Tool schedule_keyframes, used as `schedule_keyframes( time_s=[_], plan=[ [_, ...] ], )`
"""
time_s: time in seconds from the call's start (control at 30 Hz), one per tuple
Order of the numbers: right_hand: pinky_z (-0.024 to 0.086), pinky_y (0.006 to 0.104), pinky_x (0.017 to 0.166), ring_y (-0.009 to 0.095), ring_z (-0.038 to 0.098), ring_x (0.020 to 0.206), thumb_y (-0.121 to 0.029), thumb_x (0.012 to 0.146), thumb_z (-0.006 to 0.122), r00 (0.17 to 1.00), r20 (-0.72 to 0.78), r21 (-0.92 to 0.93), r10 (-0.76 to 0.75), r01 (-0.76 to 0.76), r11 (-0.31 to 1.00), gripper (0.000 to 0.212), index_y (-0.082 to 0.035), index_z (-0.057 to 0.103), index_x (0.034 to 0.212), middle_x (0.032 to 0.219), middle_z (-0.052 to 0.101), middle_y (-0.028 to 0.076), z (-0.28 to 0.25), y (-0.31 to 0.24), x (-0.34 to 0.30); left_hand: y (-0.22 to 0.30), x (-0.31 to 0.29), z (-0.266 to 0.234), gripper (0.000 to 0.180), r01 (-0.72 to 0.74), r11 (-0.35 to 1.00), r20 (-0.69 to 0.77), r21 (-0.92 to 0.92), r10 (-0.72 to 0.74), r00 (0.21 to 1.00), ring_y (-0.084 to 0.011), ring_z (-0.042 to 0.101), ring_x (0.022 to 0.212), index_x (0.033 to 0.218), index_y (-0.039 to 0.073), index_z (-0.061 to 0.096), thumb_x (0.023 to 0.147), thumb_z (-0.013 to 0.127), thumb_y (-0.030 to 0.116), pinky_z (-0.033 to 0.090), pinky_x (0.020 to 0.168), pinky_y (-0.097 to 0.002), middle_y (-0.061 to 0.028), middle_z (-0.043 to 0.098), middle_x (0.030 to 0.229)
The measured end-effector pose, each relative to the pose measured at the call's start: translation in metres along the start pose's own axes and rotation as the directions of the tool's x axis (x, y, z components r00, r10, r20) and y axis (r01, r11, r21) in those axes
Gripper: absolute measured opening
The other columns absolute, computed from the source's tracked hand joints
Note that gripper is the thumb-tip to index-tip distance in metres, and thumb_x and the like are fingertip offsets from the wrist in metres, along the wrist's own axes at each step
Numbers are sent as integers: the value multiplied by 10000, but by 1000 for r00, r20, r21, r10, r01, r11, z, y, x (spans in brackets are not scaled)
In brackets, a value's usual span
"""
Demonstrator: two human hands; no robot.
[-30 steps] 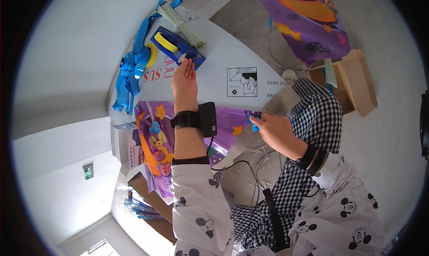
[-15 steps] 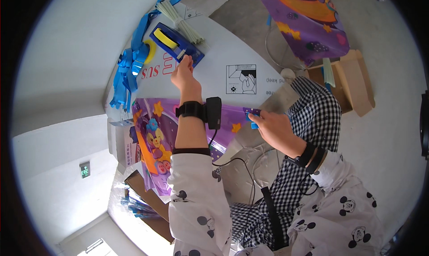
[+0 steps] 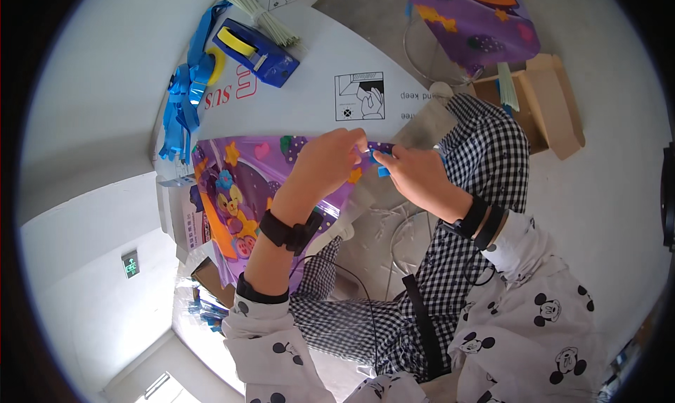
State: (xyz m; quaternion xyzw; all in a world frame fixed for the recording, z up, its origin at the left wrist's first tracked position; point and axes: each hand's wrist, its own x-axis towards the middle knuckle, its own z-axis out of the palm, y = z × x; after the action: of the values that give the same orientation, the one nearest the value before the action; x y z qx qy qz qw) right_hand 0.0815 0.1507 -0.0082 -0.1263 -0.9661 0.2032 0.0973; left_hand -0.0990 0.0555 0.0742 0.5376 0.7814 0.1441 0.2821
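A purple printed plastic sheet (image 3: 242, 192), with cartoon figures, stars and hearts, spreads over the near edge of the white board. At its right corner, my right hand (image 3: 425, 181) pinches the sheet together with a short blue strip (image 3: 383, 171). My left hand (image 3: 323, 165) is closed in a pinch just left of the right fingertips, above the sheet. Between its fingertips shows a tiny pale bit, apparently a piece of tape, mostly hidden by the fingers. A blue tape dispenser (image 3: 271, 64) with a yellow roll stands farther off on the board, touched by neither hand.
A bundle of pale sticks (image 3: 264, 16) lies beside the dispenser, with tangled blue ribbon (image 3: 181, 100) to its left. Another purple sheet (image 3: 478, 30) is at the far right, above an open cardboard box (image 3: 555, 111). My checkered-covered knee (image 3: 485, 139) borders the board.
My left hand has come back from the tape dispenser to the sheet's corner, beside my right hand. The right hand keeps its pinch. The whole view has shifted slightly.
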Motion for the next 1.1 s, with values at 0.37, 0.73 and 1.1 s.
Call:
schedule_keyframes(
  time_s=[0.37, 0.73, 1.1],
  plan=[
    [483, 342, 517, 199, 657, 649, -119, 836, 663, 1000, 8, 14, 6, -6, 1000, 324, -166, 683, 1156, 795, 628, 21, 2, 2, -2, -6, 32, 23, 458, 50, 992, 206, 117, -74, 976, -359, 676, 832, 1151, 51, 444, 783, 717, 52, 498, 691, -440, -132, 695, 837],
    [492, 348, 525, 211, 655, 645, -123, 859, 635, 1000, 3, 27, 5, -5, 1000, 309, -166, 680, 1162, 785, 629, 32, -1, 1, 0, -7, 42, 27, 442, 26, 974, 219, 226, -76, 973, -421, 673, 831, 1042, -34, 433, 778, 748, 128, 533, 672, -488, -220, 677, 809],
    [497, 333, 519, 208, 661, 642, -122, 849, 640, 999, 37, 13, 16, -17, 1000, 332, -160, 680, 1177, 809, 643, 33, -2, -1, -1, -11, 42, 41, 464, 18, 964, 100, 266, -46, 994, -425, 681, 820, 997, -33, 437, 759, 790, 150, 551, 674, -485, -237, 676, 800]
  ],
)
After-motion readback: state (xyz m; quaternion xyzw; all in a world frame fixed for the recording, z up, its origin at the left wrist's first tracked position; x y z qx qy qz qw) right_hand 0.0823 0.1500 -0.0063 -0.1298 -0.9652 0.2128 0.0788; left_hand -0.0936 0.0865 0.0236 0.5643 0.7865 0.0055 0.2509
